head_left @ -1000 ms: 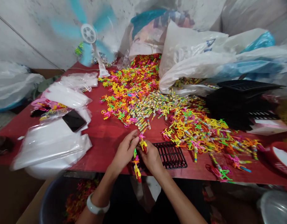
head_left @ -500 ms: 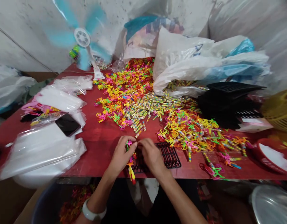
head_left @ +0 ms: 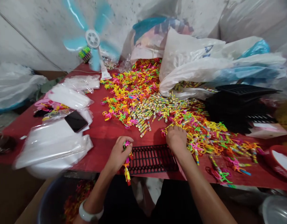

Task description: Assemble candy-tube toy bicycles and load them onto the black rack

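Note:
My left hand (head_left: 120, 153) is closed around a row of small coloured plastic toys (head_left: 127, 174), with a yellow and red one hanging out below the palm. Beside that hand lies a black plastic grid rack (head_left: 152, 158), flat along the table's front edge. My right hand (head_left: 177, 138) is at the near left side of a heap of bright plastic pieces (head_left: 199, 124), past the rack's right end. Its fingers curl down into the heap, and the fingertips are hidden. Many small printed, striped sticks (head_left: 152, 107) lie in a pile behind both hands.
On the left of the red table (head_left: 101, 133) are clear plastic bags (head_left: 52, 143) and a phone (head_left: 76, 121). A running fan (head_left: 92, 39) stands behind. White sacks (head_left: 192, 59), black racks (head_left: 236, 105) and a red basket (head_left: 280, 161) occupy the back and right.
My right hand has moved from beside the left hand to the heap on the right, uncovering the rack. My left hand keeps hold of the toys. The view has shifted slightly.

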Motion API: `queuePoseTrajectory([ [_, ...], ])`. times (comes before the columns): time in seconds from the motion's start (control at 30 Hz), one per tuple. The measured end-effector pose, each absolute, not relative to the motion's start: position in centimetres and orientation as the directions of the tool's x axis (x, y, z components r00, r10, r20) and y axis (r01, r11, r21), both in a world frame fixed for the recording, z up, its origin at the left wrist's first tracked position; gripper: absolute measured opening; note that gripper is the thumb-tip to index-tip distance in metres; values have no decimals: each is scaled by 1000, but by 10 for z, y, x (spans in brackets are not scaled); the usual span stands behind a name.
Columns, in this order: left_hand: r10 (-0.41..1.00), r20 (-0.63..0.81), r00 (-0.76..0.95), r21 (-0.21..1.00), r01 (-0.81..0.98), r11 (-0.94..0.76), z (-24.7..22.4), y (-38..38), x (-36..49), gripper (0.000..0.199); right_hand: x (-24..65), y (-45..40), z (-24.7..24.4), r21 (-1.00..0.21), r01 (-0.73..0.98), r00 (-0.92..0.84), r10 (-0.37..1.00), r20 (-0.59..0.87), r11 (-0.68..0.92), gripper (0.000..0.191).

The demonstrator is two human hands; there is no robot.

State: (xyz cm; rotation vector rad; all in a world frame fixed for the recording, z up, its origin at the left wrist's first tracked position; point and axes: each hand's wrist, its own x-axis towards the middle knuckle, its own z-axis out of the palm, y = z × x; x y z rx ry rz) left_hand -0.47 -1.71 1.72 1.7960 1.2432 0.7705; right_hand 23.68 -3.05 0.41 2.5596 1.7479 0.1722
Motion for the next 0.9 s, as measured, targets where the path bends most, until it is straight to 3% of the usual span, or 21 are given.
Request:
queuePoseTrajectory([
  [0.2, 948, 59, 312, 885, 423, -194, 11, -17, -5, 17, 244, -34, 8, -224, 944, 276, 950, 147, -240, 25],
  [0.3, 946, 76, 315, 893, 400, -205, 9, -18, -3, 17, 256, -41, 17, -106, 915, 404, 892, 206, -390, 16],
  [0.43, 950, 69, 303, 903, 385, -188, 8, -19, -1, 16, 264, -52, 20, 50, 865, 499, 866, 29, -500, 27],
  [0.53, 949, 74, 305, 903, 383, -193, 8, -21, 1, 15, 263, -60, 14, 41, 883, 470, 882, -29, -468, 22],
  [0.63, 945, 76, 317, 899, 388, -203, 9, -22, 2, 16, 265, -55, 13, -25, 867, 499, 867, 8, -499, 19],
  [0.7, 942, 77, 327, 897, 389, -209, 9, -22, 3, 17, 268, -43, 14, -40, 899, 437, 894, 100, -435, 22],
  [0.77, 941, 69, 331, 897, 393, -204, 9, -22, 4, 18, 274, -26, 15, -30, 961, 276, 944, 181, -275, 29],
  [0.9, 950, 54, 308, 897, 402, -181, 8, -22, 6, 17, 295, -1, 10, -75, 994, 95, 970, 225, -80, 28],
])
